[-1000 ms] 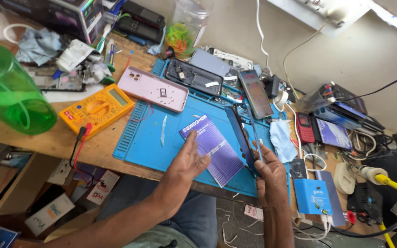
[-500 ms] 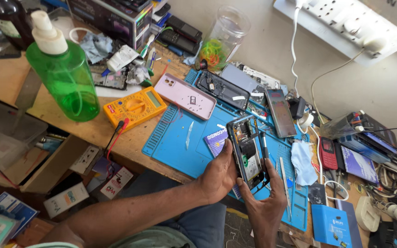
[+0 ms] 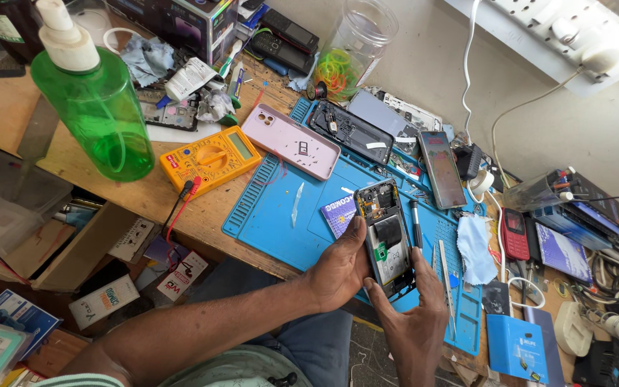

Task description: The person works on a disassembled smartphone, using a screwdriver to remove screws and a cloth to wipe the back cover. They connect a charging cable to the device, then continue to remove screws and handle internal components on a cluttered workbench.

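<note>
opened phone held in both hands over the blue mat

counts, largest first: one wooden workbench point(image 3: 8, 115); one blue repair mat point(image 3: 274, 215) lying on it; one white power strip point(image 3: 560, 36) on the wall, top right; one green plastic bottle point(image 3: 98, 115) with a white pump top, upright at the left; one clear jar point(image 3: 356, 46) with coloured rubber bands inside; one orange multimeter point(image 3: 209, 158) just left of the mat, its leads hanging over the bench edge; one pink phone back cover point(image 3: 291, 141) lying on the mat's top left corner; one black phone frame point(image 3: 345, 129) beside it; one phone lying screen up point(image 3: 442, 168) further right; one red keypad phone point(image 3: 516, 233) off the mat's right edge; one pale blue cloth point(image 3: 473, 247); one purple card point(image 3: 338, 213), partly under the hands.

opened phone point(image 3: 387, 236): back off, insides showing, tilted, held just above the mat's middle.

left hand point(image 3: 338, 269): forearm comes in from lower left, fingers curled narrow round the phone's left edge, thumb up along that edge.

right hand point(image 3: 413, 319): comes from below, cupping the lower end, thumb resting on the exposed interior, fingers wrapped behind.

surface: bench crowded with parts and cables; open shelves with small boxes underneath; plain pale wall behind.
</note>
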